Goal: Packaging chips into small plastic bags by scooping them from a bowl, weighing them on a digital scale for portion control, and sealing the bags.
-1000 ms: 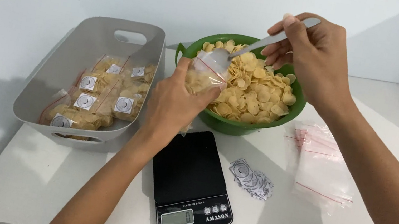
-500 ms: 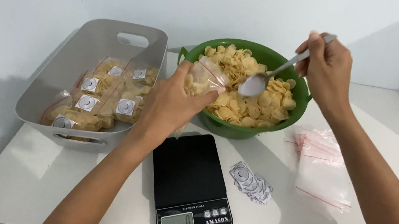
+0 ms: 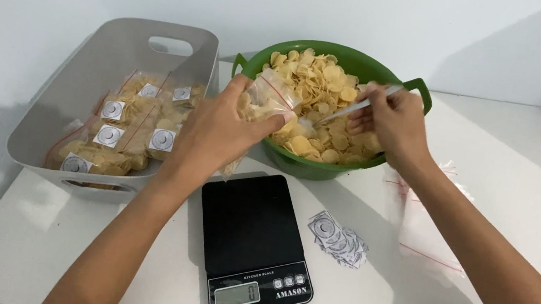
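Left hand [image 3: 216, 132]: grip closed round clear bag [image 3: 265, 101], held at near-left rim of green bowl [image 3: 298, 162] | right hand [image 3: 391, 120]: grip pinching spoon [image 3: 353, 107], lowered from above into crackers [image 3: 317, 83] | change: another scoop under way | scale [image 3: 249, 243] bare on bench [image 3: 407, 296]

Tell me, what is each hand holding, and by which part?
The left hand grips a small clear bag by its side below the open mouth. The right hand holds a metal spoon by its handle end.
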